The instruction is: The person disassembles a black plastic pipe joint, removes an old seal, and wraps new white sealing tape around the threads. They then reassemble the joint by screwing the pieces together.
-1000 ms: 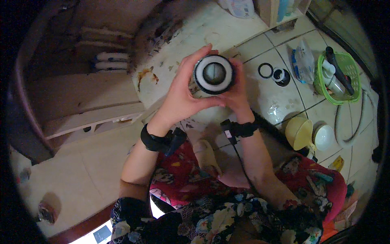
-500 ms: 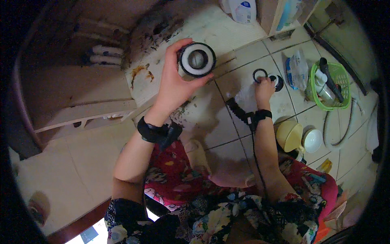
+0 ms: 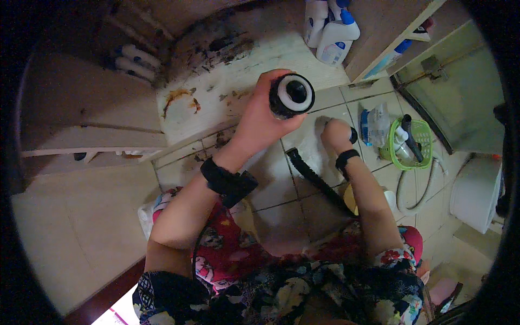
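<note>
My left hand is wrapped round a short cylindrical drain fitting, raised above the floor. Its end has a black rim, a white ring inside and a dark round middle. Low over the tiles, my right hand is closed, its fingertips turned away. What it grips, if anything, is hidden. A small black piece shows at the right edge of that hand; whether it is held or lies behind cannot be made out. Between my forearms a black corrugated hose lies across the tiles.
A stained cabinet base lies ahead, with white bottles at its back right. To the right are a clear plastic bag, a green basket of pipe parts, a grey hose, a yellow scoop and a white bin.
My left hand has carried the fitting right and slightly down in view; its middle now looks dark. My right hand has closed up, and the black ring beside it is out of sight. The view has shifted.
</note>
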Available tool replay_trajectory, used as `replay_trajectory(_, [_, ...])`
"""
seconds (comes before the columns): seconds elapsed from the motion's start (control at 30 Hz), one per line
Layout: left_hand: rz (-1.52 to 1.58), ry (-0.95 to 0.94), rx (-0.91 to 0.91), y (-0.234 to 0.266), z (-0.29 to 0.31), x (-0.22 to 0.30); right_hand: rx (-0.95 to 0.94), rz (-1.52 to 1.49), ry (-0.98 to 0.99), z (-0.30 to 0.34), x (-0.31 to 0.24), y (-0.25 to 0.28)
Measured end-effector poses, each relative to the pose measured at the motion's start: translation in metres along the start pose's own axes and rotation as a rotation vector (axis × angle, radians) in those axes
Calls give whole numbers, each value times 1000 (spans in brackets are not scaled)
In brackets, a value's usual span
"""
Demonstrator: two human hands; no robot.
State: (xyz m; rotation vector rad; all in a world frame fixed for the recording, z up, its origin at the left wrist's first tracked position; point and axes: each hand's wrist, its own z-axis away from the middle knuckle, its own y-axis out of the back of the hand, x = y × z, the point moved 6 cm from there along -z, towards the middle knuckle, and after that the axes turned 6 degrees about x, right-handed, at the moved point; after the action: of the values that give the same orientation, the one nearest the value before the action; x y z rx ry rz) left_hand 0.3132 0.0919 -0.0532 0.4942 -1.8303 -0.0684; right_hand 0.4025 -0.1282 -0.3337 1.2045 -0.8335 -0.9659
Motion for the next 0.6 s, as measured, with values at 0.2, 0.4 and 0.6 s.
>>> replay_trajectory(0.2, [-106,-165,14,0,-14,-7,103,-919,-63,-19,54,173])
replay_trajectory(0.4, [129,-109,-117,-26,-23,-14,72,-1711,-56,57,53,291])
replay_trajectory(0.6, [81,-96,-164,-37,-15,-1,291,-1710,-194,90,44,288])
